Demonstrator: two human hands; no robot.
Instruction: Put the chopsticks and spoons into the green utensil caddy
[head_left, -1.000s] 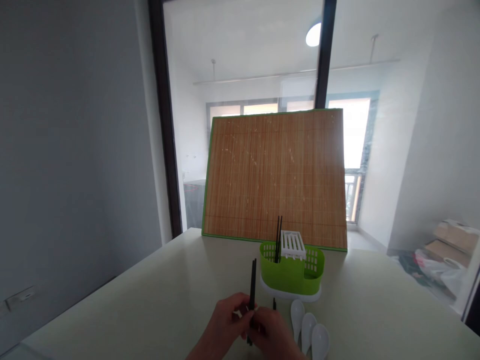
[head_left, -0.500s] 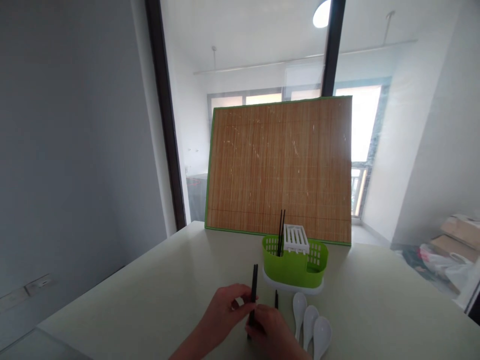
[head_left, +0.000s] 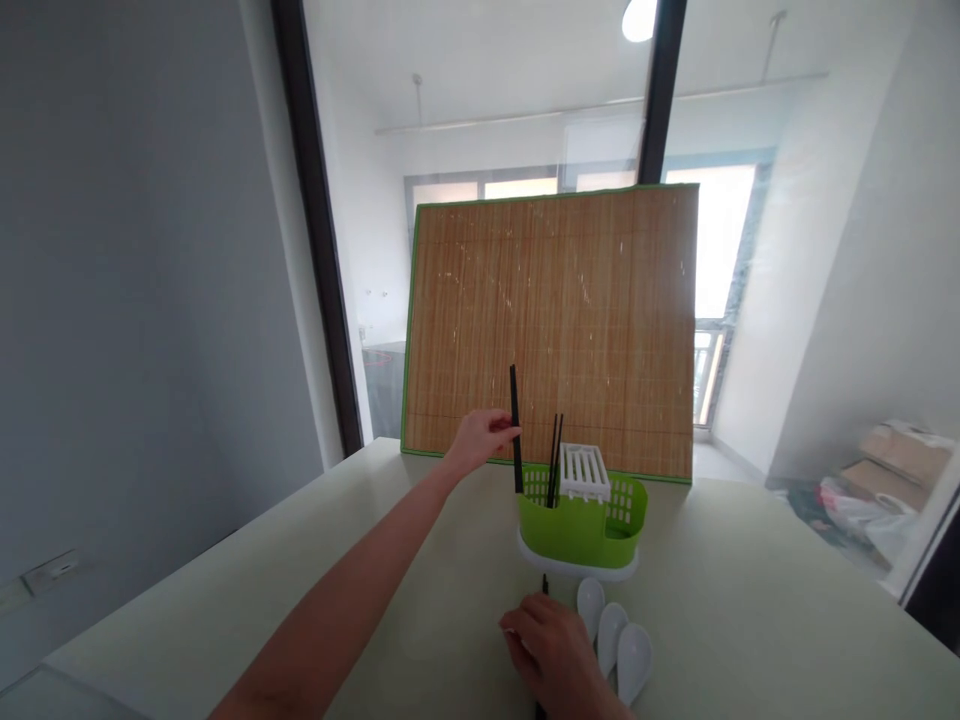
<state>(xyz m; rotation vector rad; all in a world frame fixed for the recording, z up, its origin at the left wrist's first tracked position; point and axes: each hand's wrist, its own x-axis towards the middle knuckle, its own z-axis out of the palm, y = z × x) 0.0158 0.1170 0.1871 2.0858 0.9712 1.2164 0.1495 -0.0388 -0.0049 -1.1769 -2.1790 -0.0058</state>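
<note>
My left hand [head_left: 484,437] is closed on a pair of black chopsticks [head_left: 515,400], held nearly upright. Their lower ends are at the left rim of a green utensil holder [head_left: 570,535]; whether they are inside it I cannot tell. Two thin dark chopsticks [head_left: 556,450] stand in the holder's left part, beside a white slatted rack [head_left: 585,470] on its middle. My right hand [head_left: 551,645] lies low over the table, fingers curled, covering most of some black chopsticks [head_left: 545,583]. What its fingers hold, if anything, is hidden. Three white spoons [head_left: 634,655] lie just right of it.
The holder stands on a white base tray [head_left: 581,568] on the pale table [head_left: 315,580]. Behind it a bamboo-slat board [head_left: 555,310] with green edging leans upright before a glass partition. Cardboard boxes [head_left: 900,460] and plastic bags are on the floor at right.
My left hand has carried the black chopsticks up and forward, away from my right hand, to the holder's left end. My right hand has stayed low near the spoons. The view has shifted slightly.
</note>
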